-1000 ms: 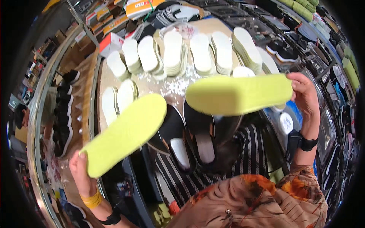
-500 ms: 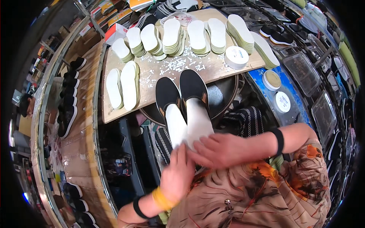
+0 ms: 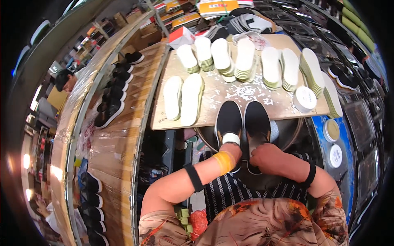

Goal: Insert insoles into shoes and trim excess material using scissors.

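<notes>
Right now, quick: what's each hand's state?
Left hand: at the left shoe; open or closed can't be told.
Right hand: at the right shoe; curled, but its grip can't be told.

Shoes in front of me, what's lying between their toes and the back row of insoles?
In the head view, small white scraps lie scattered on the board between the shoes and back row of insoles.

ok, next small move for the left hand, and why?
I'd probably press the white insole flat in the left shoe: the left hand is at that shoe's opening, and the insole shows just ahead of it. The insole's rear end is hidden, so I can't confirm it lies flat.
</notes>
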Demonstrator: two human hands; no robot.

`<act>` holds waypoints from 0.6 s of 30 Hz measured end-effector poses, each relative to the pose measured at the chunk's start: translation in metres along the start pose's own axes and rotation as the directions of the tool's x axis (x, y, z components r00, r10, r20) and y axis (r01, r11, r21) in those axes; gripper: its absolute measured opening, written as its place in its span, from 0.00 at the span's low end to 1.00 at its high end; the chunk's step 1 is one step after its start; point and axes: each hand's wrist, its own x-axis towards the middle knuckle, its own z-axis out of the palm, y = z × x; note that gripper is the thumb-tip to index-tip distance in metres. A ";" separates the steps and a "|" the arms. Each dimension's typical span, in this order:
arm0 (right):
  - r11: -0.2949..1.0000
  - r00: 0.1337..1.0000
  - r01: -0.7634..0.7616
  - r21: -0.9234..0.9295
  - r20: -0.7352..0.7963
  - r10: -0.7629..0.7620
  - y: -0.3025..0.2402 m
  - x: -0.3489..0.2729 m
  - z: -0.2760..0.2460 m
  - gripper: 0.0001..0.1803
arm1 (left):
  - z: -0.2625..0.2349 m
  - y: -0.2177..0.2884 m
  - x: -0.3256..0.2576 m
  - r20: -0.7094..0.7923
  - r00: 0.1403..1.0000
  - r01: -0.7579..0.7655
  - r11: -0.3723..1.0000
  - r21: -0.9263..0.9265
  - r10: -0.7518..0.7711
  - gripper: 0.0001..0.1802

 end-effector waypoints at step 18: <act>0.555 0.848 -0.210 0.805 -0.133 0.513 0.051 -0.035 -0.075 0.14 | 0.023 0.019 -0.052 -0.660 0.716 -0.394 0.912 -0.113 0.227 0.31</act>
